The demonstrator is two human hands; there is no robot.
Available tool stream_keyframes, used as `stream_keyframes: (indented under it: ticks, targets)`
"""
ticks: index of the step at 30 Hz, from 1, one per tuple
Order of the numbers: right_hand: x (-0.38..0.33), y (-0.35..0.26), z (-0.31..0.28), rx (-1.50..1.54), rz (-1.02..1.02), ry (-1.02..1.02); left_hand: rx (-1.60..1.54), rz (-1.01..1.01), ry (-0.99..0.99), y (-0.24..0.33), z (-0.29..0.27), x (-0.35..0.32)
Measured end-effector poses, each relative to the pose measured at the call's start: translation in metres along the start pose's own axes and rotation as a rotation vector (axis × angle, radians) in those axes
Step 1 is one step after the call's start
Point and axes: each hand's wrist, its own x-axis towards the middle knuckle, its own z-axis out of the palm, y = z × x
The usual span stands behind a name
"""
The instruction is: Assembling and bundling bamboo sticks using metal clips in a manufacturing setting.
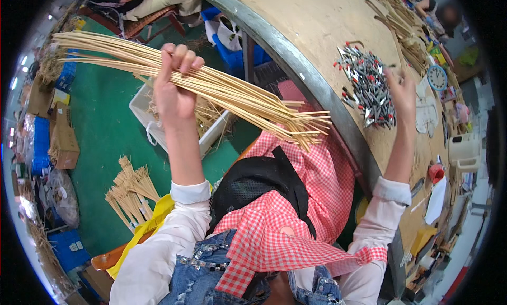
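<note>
My left hand [177, 83] is wrapped round a long bundle of thin straw-coloured sticks [240, 96], raised above the floor. The sticks slant from the upper left down to the right, their uneven ends fanning out over my checked apron [311, 173]. Over the worktable [296, 19], my right hand [402, 96] is beside the right edge of a heap of small clips [367, 85], grey and black with red tips. Its fingers are curled and slightly blurred; what they hold, if anything, is too small to make out.
A white bin [141, 114] with straw scraps stands on the green floor beneath the bundle. More stick bundles [132, 191] lean at the lower left, by a yellow cloth [145, 231]. The table's metal edge [317, 83] curves between my arms. Other people sit at the top left and far right.
</note>
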Motion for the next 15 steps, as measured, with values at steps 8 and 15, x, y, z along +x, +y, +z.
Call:
stream_keyframes:
  ticks: [8,15]
  targets:
    - [-0.145,-0.153,-0.011,0.868,-0.433,-0.527,0.159,0.116,0.136,-0.011,-0.025,0.002]
    - [-0.185,-0.219,0.114,1.809,0.083,-0.796,0.085,0.042,0.14,-0.031,0.035,-0.008]
